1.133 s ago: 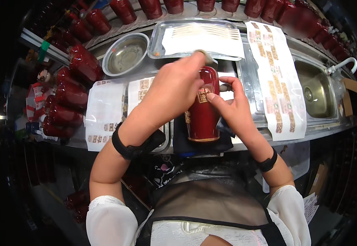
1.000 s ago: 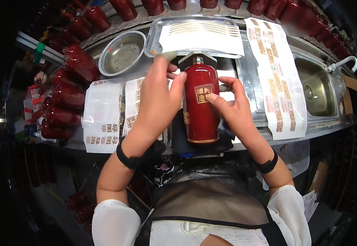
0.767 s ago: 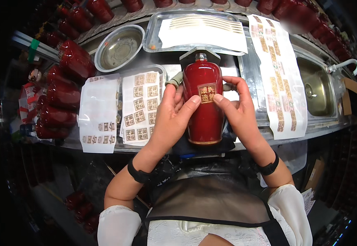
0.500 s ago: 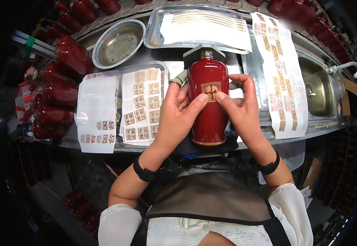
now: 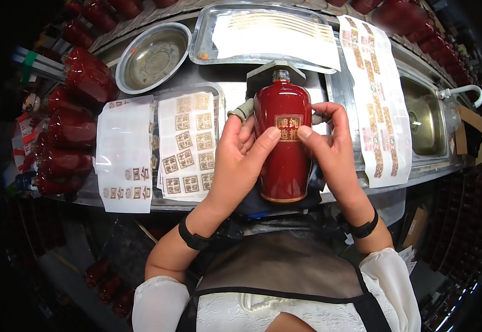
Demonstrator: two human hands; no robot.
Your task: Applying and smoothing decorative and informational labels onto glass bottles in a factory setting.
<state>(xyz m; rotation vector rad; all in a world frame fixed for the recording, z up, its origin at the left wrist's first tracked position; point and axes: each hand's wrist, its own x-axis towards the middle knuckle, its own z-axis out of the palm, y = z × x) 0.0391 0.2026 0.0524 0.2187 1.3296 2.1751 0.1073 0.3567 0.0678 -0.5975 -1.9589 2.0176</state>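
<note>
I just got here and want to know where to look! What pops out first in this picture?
The shiny red bottle in the middle pops out first. The left hand and right hand hold it from both sides, thumbs pressing the small gold label on its front. To its left lies a sheet of gold labels, and rows of red bottles line the far left.

Bottling workshop: rows of red bottles (image 5: 80, 83), label sheets (image 5: 188, 146), steel bench (image 5: 340, 83).

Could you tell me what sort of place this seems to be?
Probably a bottle-labelling bench in a workshop: a red bottle held in both hands, sticker sheets spread on the steel counter, and rows of matching red bottles alongside.
</note>
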